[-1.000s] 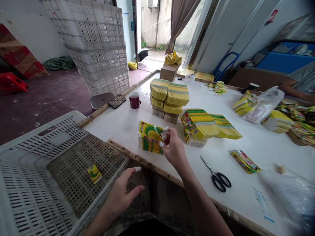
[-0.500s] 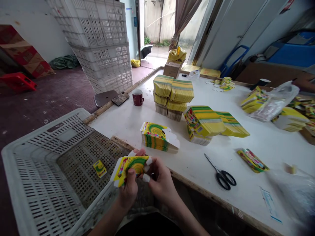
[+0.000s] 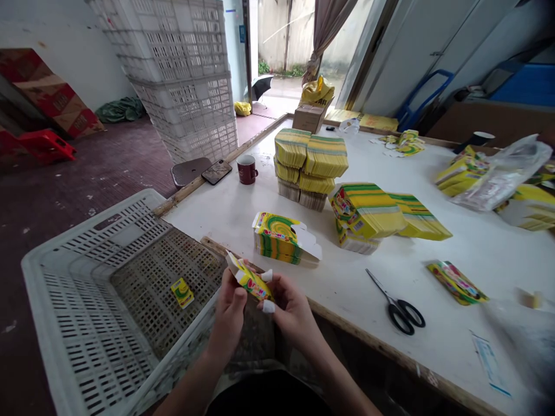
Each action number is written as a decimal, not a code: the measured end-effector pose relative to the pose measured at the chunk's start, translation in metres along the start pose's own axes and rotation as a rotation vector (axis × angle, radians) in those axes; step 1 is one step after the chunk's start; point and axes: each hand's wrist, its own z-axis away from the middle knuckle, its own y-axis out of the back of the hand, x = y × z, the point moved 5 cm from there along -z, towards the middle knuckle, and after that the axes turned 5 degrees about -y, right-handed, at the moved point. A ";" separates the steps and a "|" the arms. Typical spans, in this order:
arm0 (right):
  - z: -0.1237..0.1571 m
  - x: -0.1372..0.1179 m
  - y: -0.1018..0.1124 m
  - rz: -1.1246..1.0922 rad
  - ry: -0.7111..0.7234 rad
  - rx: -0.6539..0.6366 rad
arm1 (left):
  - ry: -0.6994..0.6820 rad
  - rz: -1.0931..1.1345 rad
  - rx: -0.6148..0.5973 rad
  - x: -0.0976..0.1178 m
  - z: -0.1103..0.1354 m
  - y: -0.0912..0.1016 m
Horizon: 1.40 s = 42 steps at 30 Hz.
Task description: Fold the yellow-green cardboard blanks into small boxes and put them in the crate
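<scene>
A small yellow-and-green crayon box is held between both hands over the table's front edge, with a white flap sticking up at its left end. My left hand grips that flapped end, thumb on the near side. The fingers of my right hand, some with white wraps on the tips, close on the other end. Just beyond, a stack of flat box blanks lies on the table. One small yellow box rests on the floor of the plastic crate to the left.
Black-handled scissors and a crayon packet lie at the right. Bundled blanks stand mid-table, with taller stacks behind. A maroon mug and a phone sit near the left edge. Plastic bags lie far right.
The box in my hands has been turned from its broad face showing to a narrow printed side, and its flap end now points up. Both hands moved slightly right; the view shifted a little.
</scene>
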 end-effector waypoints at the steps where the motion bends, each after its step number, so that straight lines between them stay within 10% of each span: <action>1: -0.001 0.001 0.004 0.012 0.002 0.018 | -0.019 -0.042 -0.008 0.000 -0.001 0.005; 12: -0.004 -0.005 0.005 -0.302 -0.074 0.051 | 0.120 0.022 -0.032 -0.008 0.011 0.010; 26: 0.001 -0.002 0.008 -0.192 -0.096 0.026 | 0.156 -0.009 -0.053 -0.007 0.008 0.015; 35: 0.006 -0.004 0.010 0.158 0.072 0.079 | 0.128 -0.093 -0.037 0.009 -0.005 0.016; 42: 0.030 -0.052 0.003 0.970 0.600 -0.031 | 0.051 -0.268 -0.276 0.066 -0.016 0.040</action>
